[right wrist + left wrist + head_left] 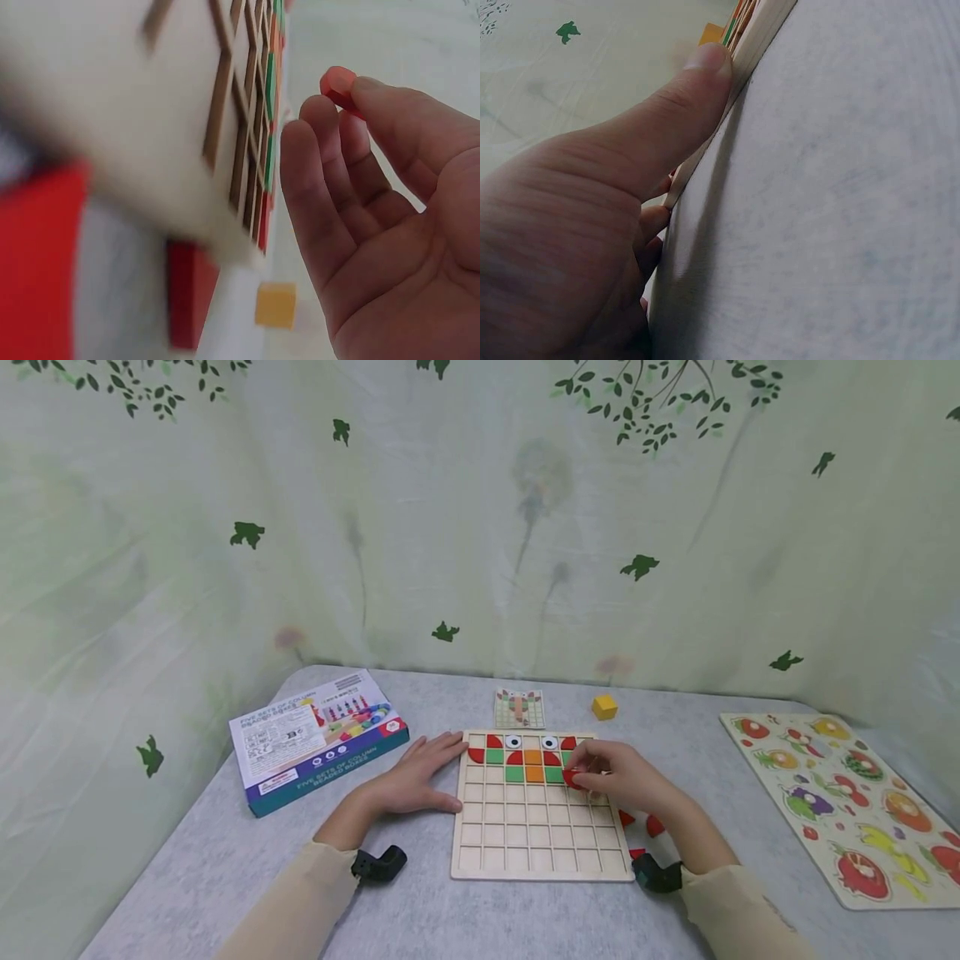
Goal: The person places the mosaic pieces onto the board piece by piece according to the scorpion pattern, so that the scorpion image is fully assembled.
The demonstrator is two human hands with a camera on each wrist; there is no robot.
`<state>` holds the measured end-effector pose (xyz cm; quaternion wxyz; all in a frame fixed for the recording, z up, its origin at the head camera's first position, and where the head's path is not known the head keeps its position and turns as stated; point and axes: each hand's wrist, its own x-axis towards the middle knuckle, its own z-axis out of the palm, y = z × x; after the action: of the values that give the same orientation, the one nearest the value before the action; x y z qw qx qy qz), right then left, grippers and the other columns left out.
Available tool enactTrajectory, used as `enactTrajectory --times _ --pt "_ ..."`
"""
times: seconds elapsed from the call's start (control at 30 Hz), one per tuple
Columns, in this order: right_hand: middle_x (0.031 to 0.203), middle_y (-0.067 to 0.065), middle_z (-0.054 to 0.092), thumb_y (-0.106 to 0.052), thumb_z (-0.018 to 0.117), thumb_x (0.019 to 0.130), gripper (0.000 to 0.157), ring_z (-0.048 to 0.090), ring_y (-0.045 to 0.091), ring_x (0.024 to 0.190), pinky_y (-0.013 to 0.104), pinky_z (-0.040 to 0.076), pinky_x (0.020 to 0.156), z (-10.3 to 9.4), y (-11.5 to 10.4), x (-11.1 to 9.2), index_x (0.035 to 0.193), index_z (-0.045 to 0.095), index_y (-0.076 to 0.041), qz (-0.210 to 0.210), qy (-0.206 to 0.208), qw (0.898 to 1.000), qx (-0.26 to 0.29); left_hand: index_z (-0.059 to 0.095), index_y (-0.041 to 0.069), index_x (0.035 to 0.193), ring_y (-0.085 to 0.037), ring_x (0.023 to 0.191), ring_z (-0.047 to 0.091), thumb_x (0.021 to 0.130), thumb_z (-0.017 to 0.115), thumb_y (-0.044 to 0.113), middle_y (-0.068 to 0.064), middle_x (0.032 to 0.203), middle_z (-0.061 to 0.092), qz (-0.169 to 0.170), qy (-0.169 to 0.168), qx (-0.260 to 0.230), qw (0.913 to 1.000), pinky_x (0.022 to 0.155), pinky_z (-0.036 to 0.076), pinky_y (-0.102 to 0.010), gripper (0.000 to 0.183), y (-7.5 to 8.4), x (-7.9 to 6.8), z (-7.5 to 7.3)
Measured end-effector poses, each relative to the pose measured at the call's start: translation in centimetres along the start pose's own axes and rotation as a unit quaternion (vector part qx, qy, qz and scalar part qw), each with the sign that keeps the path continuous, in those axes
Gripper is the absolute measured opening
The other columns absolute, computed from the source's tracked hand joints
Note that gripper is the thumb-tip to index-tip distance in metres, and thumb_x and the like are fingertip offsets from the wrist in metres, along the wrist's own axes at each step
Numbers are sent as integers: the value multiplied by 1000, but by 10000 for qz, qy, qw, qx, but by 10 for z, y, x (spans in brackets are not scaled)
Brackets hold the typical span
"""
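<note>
A wooden grid board (544, 835) lies on the table, its upper rows partly filled with red, green and orange tiles and two eye tiles. My left hand (416, 777) rests at the board's left edge with fingers spread; in the left wrist view its thumb (694, 86) touches the board's side. Over the board's right part, my right hand (618, 768) pinches a small red piece (573, 778) between thumb and fingers. The right wrist view shows this red piece (340, 82) held above the grid, its other fingers loosely bent.
Several loose red pieces (655, 826) lie right of the board. Behind it are a small pattern card (519, 709) and a yellow cube (604, 707). A box (318, 739) stands at the left, and a fruit-picture board (847, 810) lies at the right.
</note>
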<state>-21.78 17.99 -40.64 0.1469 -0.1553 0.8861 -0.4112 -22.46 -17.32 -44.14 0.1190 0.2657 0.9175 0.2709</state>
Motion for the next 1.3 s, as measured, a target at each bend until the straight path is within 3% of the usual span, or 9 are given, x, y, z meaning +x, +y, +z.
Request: enactTrajectory --times 0.17,0.37,0.57,0.9,1.13,1.3 --pt "97 5 63 -15 69 94 9 62 22 79 32 60 69 5 -10 5 103 67 -17 -328 -303 9989 137 30 15 158 -31 158 10 81 77 54 -6 168 20 11 -18 24 10000 127 0 -56 99 -1 1 0" --pt "99 10 62 -12 69 94 12 66 22 79 36 63 73 12 -23 14 106 66 -11 -682 -743 9923 723 29 16 159 -30 158 9 81 77 54 -6 169 19 12 -54 -5 10000 127 -1 -56 99 -1 2 -2" --pt "96 10 62 -8 67 94 10 67 20 78 36 63 73 27 -34 24 103 66 -8 -628 -970 9897 848 31 14 158 -32 157 11 81 78 52 -8 168 21 106 18 -6 9999 127 0 -58 98 0 0 -3" --pt "90 4 63 -9 69 92 7 60 17 65 31 55 57 45 -41 30 98 67 -13 -109 -636 9973 360 32 13 157 -33 157 12 81 78 52 -8 168 22 111 34 -23 9999 127 0 -58 97 1 0 -2" --pt "85 -2 64 -12 72 91 8 58 16 76 29 50 69 51 -40 29 93 68 -18 -307 -360 9985 -278 31 16 158 -31 157 11 81 77 53 -6 168 21 77 27 24 10000 127 -1 -57 97 1 1 -1" --pt "84 -3 63 -12 72 91 8 57 16 78 28 50 70 52 -39 29 93 68 -18 -302 -303 9982 -428 31 15 158 -31 157 11 81 78 53 -6 168 21 52 15 9 10000 127 -1 -57 97 0 1 -1"
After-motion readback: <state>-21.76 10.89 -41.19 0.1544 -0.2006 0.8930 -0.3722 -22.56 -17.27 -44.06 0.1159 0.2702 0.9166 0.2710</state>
